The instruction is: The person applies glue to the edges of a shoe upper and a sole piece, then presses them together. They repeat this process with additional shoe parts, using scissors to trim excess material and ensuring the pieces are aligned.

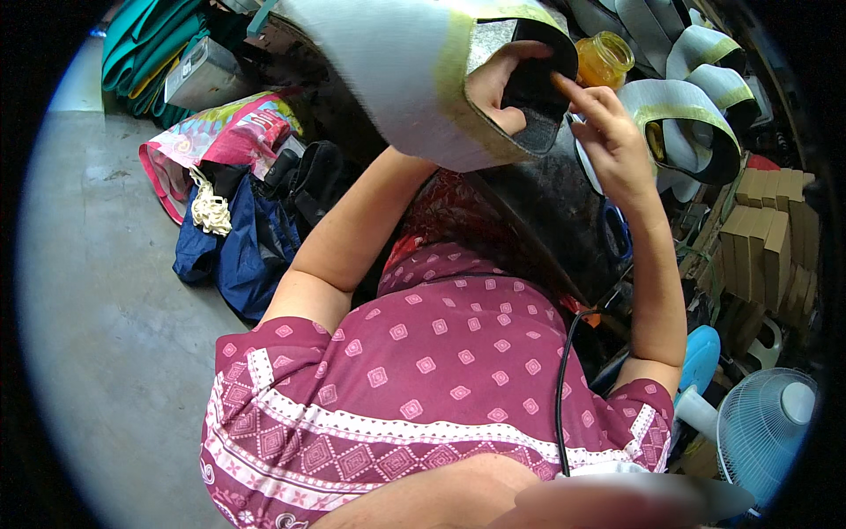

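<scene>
A wide, pale grey band of sheet material [388, 62] is bent into a loop in front of me, at the top of the view. It has a yellowish-green border along its edge and a black inner face. My left hand [498, 84] reaches into the loop and holds it, its thumb and fingers bent at the black face. My right hand [617, 145] is at the loop's right end. Its index fingertip meets the black edge there, and the other fingers are apart and partly bent. Just behind that hand stands an open glass jar [606, 58] of amber-yellow stuff.
Several similar grey loops [679, 101] lie to the right of a dark work surface [546, 207]. Farther right are stacked brown blocks [762, 238] and a blue-and-white fan [767, 432]. On the left floor sit a pink bag [238, 132], a dark blue cloth bag [251, 247] and folded green sheets [150, 53].
</scene>
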Tool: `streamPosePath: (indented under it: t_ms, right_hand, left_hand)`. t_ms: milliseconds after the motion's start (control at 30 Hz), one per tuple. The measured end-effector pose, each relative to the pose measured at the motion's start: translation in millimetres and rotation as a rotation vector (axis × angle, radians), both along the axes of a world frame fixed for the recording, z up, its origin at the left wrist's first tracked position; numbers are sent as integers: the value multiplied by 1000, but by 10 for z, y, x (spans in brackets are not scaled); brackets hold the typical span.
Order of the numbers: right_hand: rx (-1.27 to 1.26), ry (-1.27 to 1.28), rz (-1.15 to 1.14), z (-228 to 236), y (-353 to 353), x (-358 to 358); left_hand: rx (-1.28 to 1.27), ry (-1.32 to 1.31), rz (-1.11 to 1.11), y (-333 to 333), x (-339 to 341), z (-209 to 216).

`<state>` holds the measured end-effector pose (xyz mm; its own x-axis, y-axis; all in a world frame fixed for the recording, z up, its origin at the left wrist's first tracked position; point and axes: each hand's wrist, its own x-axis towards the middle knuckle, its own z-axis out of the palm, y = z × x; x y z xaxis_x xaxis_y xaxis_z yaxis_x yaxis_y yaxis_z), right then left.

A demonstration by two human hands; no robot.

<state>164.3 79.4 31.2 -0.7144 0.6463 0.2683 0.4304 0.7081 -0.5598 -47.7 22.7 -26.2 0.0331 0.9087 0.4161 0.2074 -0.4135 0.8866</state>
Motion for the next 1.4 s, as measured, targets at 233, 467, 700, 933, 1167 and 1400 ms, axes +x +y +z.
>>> streamPosePath:
  t_ms: [233,467,700,933,1167,1400]
  right_hand:
    - [319,-126,55,155,-138,45]
    - [-20,13,56,26,-135,68]
    - [-126,-5,149,174,-173,175]
    - [717,-346,-58,166,-224,96]
    - [265,-77,35,293,-155,179]
    - [151,-143,112,191,-257,132]
  left_hand:
    - [241,128,177,15,12,183]
    - [390,-32,118,158,151,143]
    - [217,-159,-34,164,220,44]
    - [220,-125,-29,120,269,151]
    - [37,-298,-156,78,309,177]
    - [399,-259,69,307,303,104]
